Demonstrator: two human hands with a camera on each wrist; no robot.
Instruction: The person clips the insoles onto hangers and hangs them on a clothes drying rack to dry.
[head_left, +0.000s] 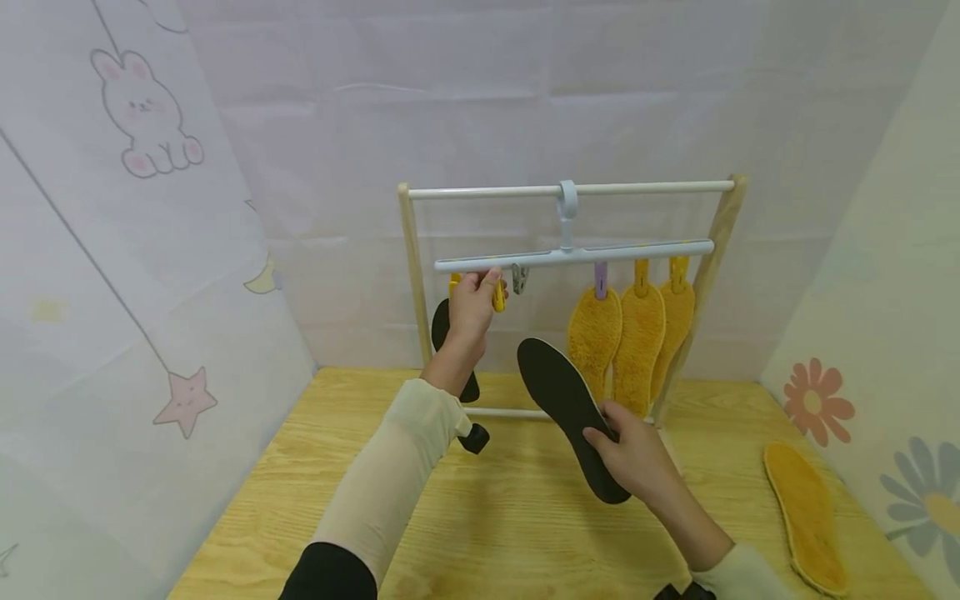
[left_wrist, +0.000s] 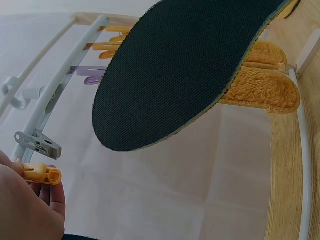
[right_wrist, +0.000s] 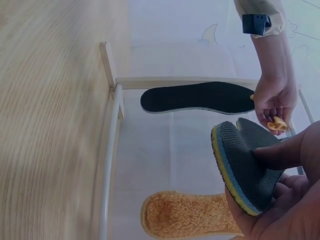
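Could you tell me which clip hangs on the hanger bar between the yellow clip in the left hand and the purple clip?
In the head view, one grey clip hangs empty between the yellow clip pinched by the left hand and the purple clip.

no readable text, labels, brands or numbers anywhere, only cartoon prints on the backdrop

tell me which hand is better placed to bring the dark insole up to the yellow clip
Right, likely. The right hand already grips the dark insole just below the hanger bar, while the left hand pinches the yellow clip.
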